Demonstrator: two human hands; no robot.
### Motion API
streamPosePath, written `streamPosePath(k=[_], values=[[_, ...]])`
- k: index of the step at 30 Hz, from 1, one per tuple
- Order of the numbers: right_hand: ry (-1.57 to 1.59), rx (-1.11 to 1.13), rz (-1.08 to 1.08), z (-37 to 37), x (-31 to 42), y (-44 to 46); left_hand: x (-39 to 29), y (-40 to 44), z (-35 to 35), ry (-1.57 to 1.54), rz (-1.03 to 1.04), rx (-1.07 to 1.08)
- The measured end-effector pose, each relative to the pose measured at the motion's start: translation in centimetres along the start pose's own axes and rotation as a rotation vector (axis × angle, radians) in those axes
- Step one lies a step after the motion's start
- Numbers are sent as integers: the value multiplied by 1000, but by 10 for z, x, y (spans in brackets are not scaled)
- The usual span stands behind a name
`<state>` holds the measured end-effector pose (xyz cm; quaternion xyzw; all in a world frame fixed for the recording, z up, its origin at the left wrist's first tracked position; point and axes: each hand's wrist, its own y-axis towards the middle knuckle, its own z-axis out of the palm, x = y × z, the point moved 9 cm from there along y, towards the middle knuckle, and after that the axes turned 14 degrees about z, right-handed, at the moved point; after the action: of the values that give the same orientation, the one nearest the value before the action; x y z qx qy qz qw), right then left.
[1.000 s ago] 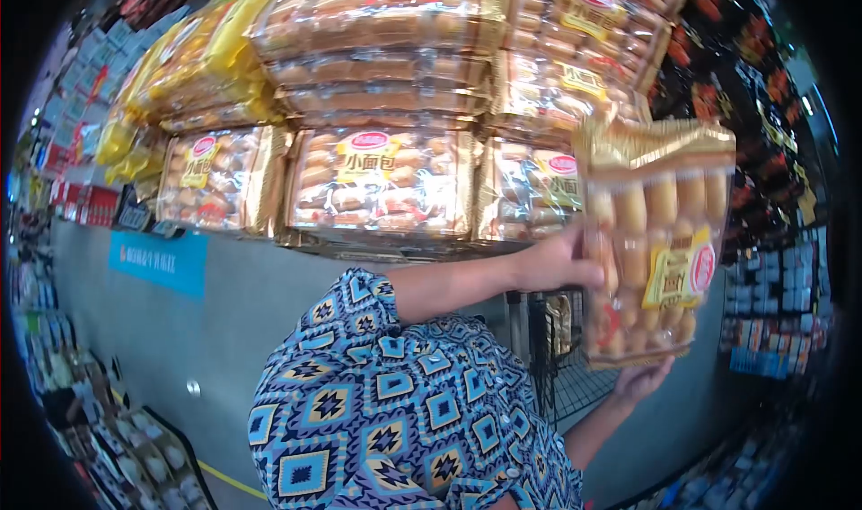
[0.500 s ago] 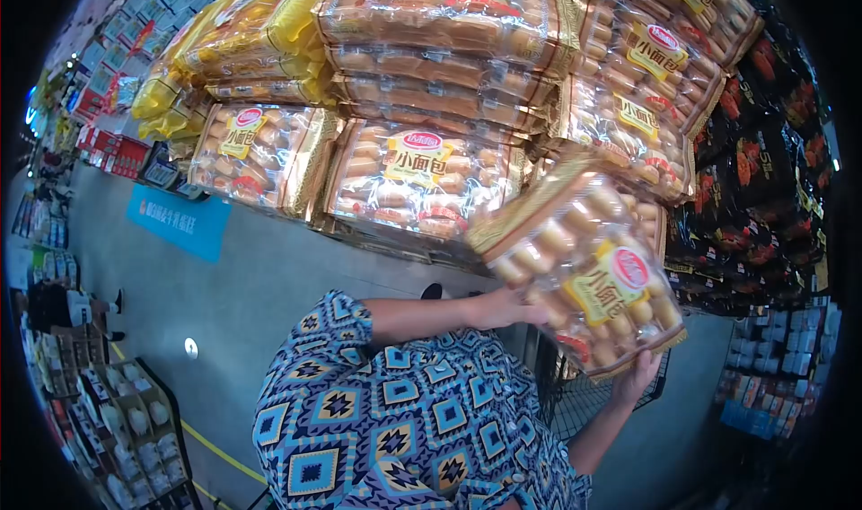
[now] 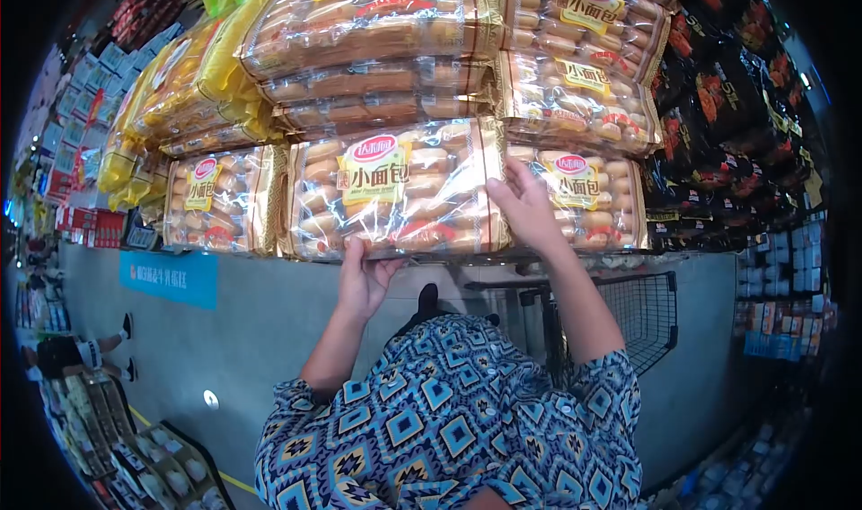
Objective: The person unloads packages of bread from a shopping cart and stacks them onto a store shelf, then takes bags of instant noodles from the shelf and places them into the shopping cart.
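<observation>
Bread pack (image 3: 395, 196): front of middle stack (image 3: 359, 39), just below its upper packs.
Left hand (image 3: 362, 285): holding pack's lower edge, thumb on front, fingers underneath.
Right hand (image 3: 528, 209): at pack's gold end, fingers part-spread; can't tell if pinching firmly.
Slip risk: slick film + L hand only on lower edge; pack could slide off stack front if R contact is loose.
Snag risk: R fingers near neighbouring pack (image 3: 606, 209), right of stack; might shift it too.
Crush risk: soft rolls may dent if L thumb presses hard.
Diff vs 0.5 s ago: then both hands had a tilted pack right of stack, partly over cart (image 3: 642, 308); now hands apart, both at stack front. Same pack? Can't tell.
</observation>
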<state>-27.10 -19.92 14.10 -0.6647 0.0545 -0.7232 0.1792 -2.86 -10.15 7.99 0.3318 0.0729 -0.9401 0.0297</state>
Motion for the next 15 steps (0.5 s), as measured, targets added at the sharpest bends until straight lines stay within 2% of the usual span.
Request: streamPosePath(k=[1, 4, 6, 10, 12, 14, 15], values=[[-71, -55, -11, 1, -5, 1, -3, 1, -3, 69, 0, 13], [-42, -39, 4, -1, -10, -4, -9, -3, -9, 233, -16, 62], [-38, -39, 24, -4, -8, -8, -1, -14, -7, 312, -169, 95], [-53, -68, 5, 1, -12, -8, -4, -12, -15, 347, -164, 93], [-19, -63, -27, 8, -19, -4, -22, 1, -15, 309, -21, 21], [-22, -55, -49, 10, -28, 5, -27, 3, -15, 366, -16, -31], [-10, -37, 58, 13, -25, 4, -24, 2, -18, 409, -84, -6]])
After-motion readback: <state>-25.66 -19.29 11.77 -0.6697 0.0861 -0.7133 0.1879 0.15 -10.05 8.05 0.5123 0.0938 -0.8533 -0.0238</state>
